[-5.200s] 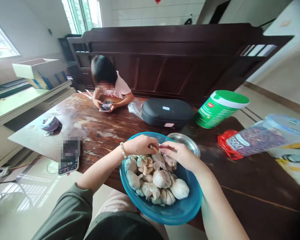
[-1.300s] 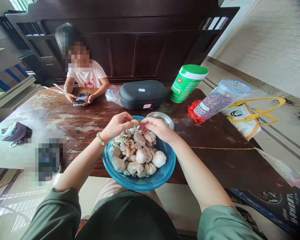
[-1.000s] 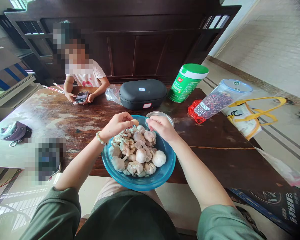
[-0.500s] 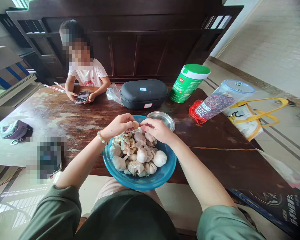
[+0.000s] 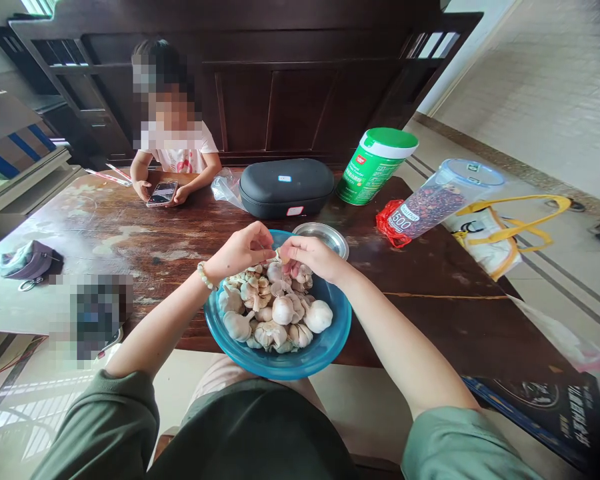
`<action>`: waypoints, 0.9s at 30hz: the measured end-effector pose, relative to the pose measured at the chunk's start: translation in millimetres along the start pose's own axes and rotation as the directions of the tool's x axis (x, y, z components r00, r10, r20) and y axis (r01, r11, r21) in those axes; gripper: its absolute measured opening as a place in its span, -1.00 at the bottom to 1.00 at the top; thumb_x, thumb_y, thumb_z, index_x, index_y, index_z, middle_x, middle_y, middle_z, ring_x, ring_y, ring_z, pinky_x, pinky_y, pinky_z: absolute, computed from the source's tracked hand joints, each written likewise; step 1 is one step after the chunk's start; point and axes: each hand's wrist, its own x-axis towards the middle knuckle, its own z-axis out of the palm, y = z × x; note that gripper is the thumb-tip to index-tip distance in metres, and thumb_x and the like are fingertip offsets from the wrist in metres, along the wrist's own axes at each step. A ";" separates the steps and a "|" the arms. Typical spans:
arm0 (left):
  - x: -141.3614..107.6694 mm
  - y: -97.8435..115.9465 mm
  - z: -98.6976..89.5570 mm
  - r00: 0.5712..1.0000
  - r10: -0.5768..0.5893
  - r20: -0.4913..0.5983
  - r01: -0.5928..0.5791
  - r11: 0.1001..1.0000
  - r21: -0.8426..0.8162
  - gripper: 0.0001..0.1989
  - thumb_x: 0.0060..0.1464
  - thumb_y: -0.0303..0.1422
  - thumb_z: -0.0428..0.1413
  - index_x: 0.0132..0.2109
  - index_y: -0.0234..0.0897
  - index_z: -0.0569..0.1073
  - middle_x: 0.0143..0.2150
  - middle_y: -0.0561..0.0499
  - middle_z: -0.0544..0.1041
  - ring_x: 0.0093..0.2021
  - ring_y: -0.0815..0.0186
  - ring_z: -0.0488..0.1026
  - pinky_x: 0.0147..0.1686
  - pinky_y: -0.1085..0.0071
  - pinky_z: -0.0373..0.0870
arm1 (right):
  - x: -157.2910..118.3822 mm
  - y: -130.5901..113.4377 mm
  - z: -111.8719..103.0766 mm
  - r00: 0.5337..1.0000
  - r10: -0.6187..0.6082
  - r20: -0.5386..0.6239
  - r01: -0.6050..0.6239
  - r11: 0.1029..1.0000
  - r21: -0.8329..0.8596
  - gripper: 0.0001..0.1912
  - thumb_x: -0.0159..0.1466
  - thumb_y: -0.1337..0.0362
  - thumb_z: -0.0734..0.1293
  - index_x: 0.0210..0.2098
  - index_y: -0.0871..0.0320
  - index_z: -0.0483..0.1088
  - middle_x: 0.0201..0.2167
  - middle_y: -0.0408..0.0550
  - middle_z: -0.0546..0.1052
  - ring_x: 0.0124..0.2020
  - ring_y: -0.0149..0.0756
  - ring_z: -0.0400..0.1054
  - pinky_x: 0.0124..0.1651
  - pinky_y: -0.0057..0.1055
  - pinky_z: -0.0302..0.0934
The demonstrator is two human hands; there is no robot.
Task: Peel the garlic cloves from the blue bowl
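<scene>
Both hands are raised over the bowl, partly closed, with the fingertips converging. The left hand [image 5: 241,251], wearing a pale bead bracelet [image 5: 205,276], and the right hand [image 5: 309,259] pinch a small pale piece, probably a garlic clove [image 5: 277,255]; the fingers largely hide it, so the exact grip cannot be confirmed.

Directly below, garlic bulbs [image 5: 283,310] with flaking papery skins lie heaped in a blue bowl [image 5: 300,365] at the near edge of a worn wooden table [image 5: 420,313]. Assessment: the bulbs should be light and firm, but their dry skins are fragile and may slip or tear. Hold each bulb by its body, not its loose skin; a clove this small is best pinched at its ends.

A shallow steel dish [image 5: 321,233] sits just beyond the bowl rim. Farther back are a black zip case [image 5: 286,188], a green-lidded canister [image 5: 375,167] and a clear container [image 5: 430,207] of dark contents. Across the table, a seated person [image 5: 183,157] holds a smartphone [image 5: 162,194]. None obstructs the hands.
</scene>
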 end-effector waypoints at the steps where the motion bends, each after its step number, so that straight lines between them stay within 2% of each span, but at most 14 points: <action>1: -0.2 0.9 -0.3 1.000 0.013 -0.014 -0.012 0.998 0.069 -0.71 0.03 -0.26 0.25 -0.22 -0.30 0.34 -0.36 0.08 0.47 -0.46 0.47 0.39 -0.46 0.53 0.32 | -0.3 -0.7 -0.4 1.000 0.005 -0.013 -0.005 1.000 0.010 -0.52 0.16 -0.19 0.39 -0.44 0.14 0.35 -0.54 -0.11 0.54 -0.52 -0.35 0.42 -0.49 -0.45 0.28; 4: -0.5 4.1 -0.7 0.999 0.040 -0.034 -0.032 0.977 0.210 -0.72 0.05 -0.23 0.24 -0.20 -0.32 0.42 -0.38 0.09 0.45 -0.49 0.51 0.29 -0.48 0.55 0.23 | -0.7 -2.3 0.0 0.999 0.025 -0.027 -0.025 1.000 -0.005 -0.48 0.18 -0.23 0.35 -0.46 0.13 0.32 -0.57 -0.12 0.53 -0.55 -0.36 0.40 -0.51 -0.46 0.26; 7: -0.3 6.2 -0.7 0.999 0.047 -0.018 -0.041 0.969 0.242 -0.70 0.07 -0.17 0.23 -0.22 -0.33 0.47 -0.41 0.09 0.45 -0.49 0.50 0.25 -0.47 0.55 0.20 | 0.3 -3.4 2.2 0.999 0.032 -0.012 -0.032 0.998 -0.045 -0.48 0.18 -0.24 0.35 -0.47 0.12 0.30 -0.57 -0.13 0.53 -0.55 -0.37 0.40 -0.51 -0.47 0.26; 10: -0.4 6.5 -0.6 0.999 0.044 -0.009 -0.041 0.973 0.226 -0.71 0.06 -0.16 0.23 -0.25 -0.35 0.49 -0.39 0.06 0.47 -0.45 0.48 0.26 -0.45 0.54 0.21 | 1.9 -5.2 4.6 1.000 0.023 -0.009 -0.024 0.998 -0.066 -0.46 0.16 -0.26 0.34 -0.46 0.10 0.29 -0.58 -0.16 0.52 -0.54 -0.37 0.40 -0.52 -0.47 0.25; 16: 0.0 3.1 -0.7 0.999 0.043 -0.016 -0.041 0.992 0.117 -0.67 0.03 -0.14 0.26 -0.28 -0.36 0.47 -0.47 0.11 0.39 -0.49 0.50 0.19 -0.51 0.55 0.15 | 5.0 -11.2 9.7 0.996 0.058 -0.073 -0.069 0.985 -0.155 -0.44 0.17 -0.30 0.31 -0.46 0.10 0.28 -0.62 -0.16 0.49 -0.61 -0.39 0.36 -0.59 -0.49 0.20; 22: 0.3 2.6 -2.7 0.999 0.006 -0.041 -0.004 0.998 0.062 -0.64 0.06 -0.11 0.22 -0.27 -0.37 0.46 -0.46 0.08 0.42 -0.50 0.49 0.24 -0.52 0.54 0.17 | 7.3 -13.5 15.6 0.990 0.035 -0.133 -0.068 0.967 -0.246 -0.51 0.28 -0.19 0.26 -0.48 0.10 0.27 -0.65 -0.16 0.48 -0.65 -0.38 0.33 -0.62 -0.47 0.18; 27: -1.3 7.2 -4.8 0.999 0.013 -0.039 -0.009 0.995 0.100 -0.67 0.07 -0.13 0.21 -0.31 -0.37 0.45 -0.48 0.09 0.41 -0.50 0.48 0.26 -0.52 0.54 0.20 | 6.0 -9.2 13.8 0.993 0.040 -0.115 -0.050 0.995 -0.084 -0.51 0.23 -0.22 0.31 -0.43 0.10 0.27 -0.63 -0.15 0.50 -0.62 -0.36 0.37 -0.60 -0.48 0.19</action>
